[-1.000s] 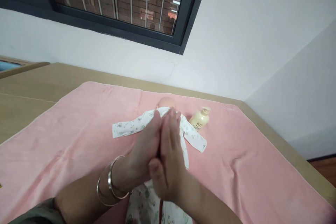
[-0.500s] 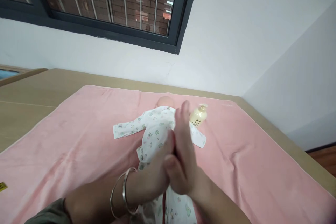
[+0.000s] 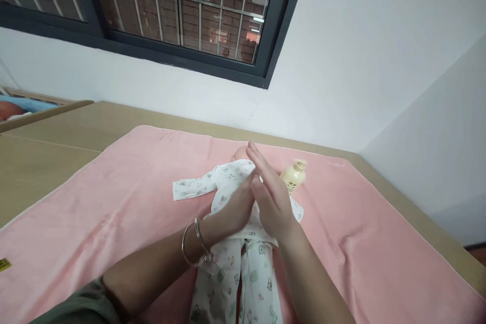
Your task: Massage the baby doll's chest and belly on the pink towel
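My left hand, with two silver bangles at its wrist, meets my right hand palm to palm. The fingers of both are stretched out, and no object shows between them. Beneath them a baby-sized figure in white printed clothes lies on a pink blanket. Its round head is partly behind my fingers; whether it is a doll I cannot tell. Just right of my right hand stands a cream-coloured pump bottle, its lower left side hidden by the hand.
The blanket covers much of a wooden surface against a white wall. A dark-framed window with bars is above. At the far left, a wooden rail borders something blue. A small yellow tag lies at the blanket's left.
My hands stay together but have tilted, and the fingers now lean to the left. The palms look slightly parted at the base. The whole view has shifted a little.
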`<state>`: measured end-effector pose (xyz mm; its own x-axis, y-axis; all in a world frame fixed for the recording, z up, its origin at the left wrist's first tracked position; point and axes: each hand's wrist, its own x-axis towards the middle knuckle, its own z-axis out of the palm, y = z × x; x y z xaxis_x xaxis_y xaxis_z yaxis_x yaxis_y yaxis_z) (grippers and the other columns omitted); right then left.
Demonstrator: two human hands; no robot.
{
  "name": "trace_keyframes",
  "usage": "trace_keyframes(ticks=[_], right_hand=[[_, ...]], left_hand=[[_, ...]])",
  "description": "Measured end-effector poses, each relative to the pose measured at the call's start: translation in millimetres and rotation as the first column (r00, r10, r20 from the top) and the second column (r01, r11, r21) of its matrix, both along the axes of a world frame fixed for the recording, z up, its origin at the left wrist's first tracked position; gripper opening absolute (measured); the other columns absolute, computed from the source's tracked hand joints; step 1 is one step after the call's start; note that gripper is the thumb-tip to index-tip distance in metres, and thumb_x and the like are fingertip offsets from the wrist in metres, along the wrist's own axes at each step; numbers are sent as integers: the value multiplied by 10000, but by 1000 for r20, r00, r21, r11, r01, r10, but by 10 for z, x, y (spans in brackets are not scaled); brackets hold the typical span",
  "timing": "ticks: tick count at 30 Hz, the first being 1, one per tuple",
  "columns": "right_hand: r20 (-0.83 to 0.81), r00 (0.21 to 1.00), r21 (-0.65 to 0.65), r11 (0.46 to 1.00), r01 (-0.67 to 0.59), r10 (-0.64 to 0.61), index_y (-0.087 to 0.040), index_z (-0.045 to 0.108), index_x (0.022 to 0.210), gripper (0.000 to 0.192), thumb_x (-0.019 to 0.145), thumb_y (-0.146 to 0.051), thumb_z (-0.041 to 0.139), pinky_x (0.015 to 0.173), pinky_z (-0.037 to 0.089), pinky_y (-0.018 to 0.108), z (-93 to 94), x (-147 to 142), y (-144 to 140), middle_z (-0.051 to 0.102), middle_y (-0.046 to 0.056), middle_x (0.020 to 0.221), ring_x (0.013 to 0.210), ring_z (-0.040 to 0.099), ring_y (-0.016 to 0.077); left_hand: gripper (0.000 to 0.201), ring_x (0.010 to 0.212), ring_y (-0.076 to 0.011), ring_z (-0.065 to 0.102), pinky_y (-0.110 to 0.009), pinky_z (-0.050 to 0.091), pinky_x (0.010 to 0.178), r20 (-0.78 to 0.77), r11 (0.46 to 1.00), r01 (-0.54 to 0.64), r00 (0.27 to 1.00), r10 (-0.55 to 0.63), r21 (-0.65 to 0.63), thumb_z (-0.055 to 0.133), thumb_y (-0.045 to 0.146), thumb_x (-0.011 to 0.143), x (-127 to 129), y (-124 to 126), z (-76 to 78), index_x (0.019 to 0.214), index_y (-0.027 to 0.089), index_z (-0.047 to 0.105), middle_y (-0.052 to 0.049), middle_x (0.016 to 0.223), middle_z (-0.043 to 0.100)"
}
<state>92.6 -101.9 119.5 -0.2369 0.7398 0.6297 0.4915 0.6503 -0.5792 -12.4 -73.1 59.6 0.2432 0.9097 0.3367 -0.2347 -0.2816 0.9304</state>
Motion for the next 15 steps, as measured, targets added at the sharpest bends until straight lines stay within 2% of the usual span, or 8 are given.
trace_keyframes(ticks=[1,3,4,6,8,11,15], right_hand=[[-4,999,-56,998,32,-32,-300,459,1555,506,1072,-435,394,1256,338,503,-23,40,133,449,33,1625,1529,378,255],[53,991,-149,981,126,-120,-239,554,1488,476,1037,-363,470,1242,363,481,-125,87,379,543,76,1552,1486,449,260],[103,981,-178,967,180,-164,-201,557,1484,485,1018,-304,476,1242,359,481,-200,95,481,541,99,1551,1487,446,265],[221,950,-215,940,266,-219,-142,526,1504,532,979,-196,457,1238,356,482,-373,92,627,503,136,1576,1489,441,272],[331,919,-223,929,295,-212,-117,545,1483,530,965,-147,434,1215,383,473,-541,82,705,543,158,1538,1447,493,275],[443,887,-213,946,244,-129,-123,654,1371,456,973,-141,433,1189,409,422,-723,108,771,642,154,1433,1366,571,258],[509,854,-213,945,249,-110,-151,690,1331,414,998,-182,445,1245,322,403,-822,240,870,612,124,1478,1447,489,237]], left_hand=[[515,1477,-321,455,-493,342,1273,-8,1000,-16,1000,16,20,569,551,972,11,157,-36,1370,228,622,-91,1474,614],[555,1485,-281,453,-502,312,1279,12,983,-181,983,181,-16,351,542,1057,2,471,-148,1446,190,532,-127,1538,549],[569,1482,-268,459,-501,327,1267,17,962,-265,964,267,-59,308,534,1067,-13,606,-222,1478,184,485,-145,1548,536],[583,1452,-262,499,-483,370,1240,-21,941,-330,944,330,-73,279,532,1070,-42,797,-389,1455,154,501,-177,1520,557],[571,1402,-263,552,-474,391,1223,-83,939,-344,936,343,-7,277,523,1069,-54,878,-544,1366,145,585,-178,1458,613],[515,1353,-251,591,-465,382,1228,-170,933,-340,919,356,117,317,488,1063,-28,877,-693,1318,164,626,-144,1396,669],[493,1308,-253,623,-461,431,1190,-243,930,-328,901,360,165,342,445,1054,11,864,-759,1341,143,605,-156,1372,682]])
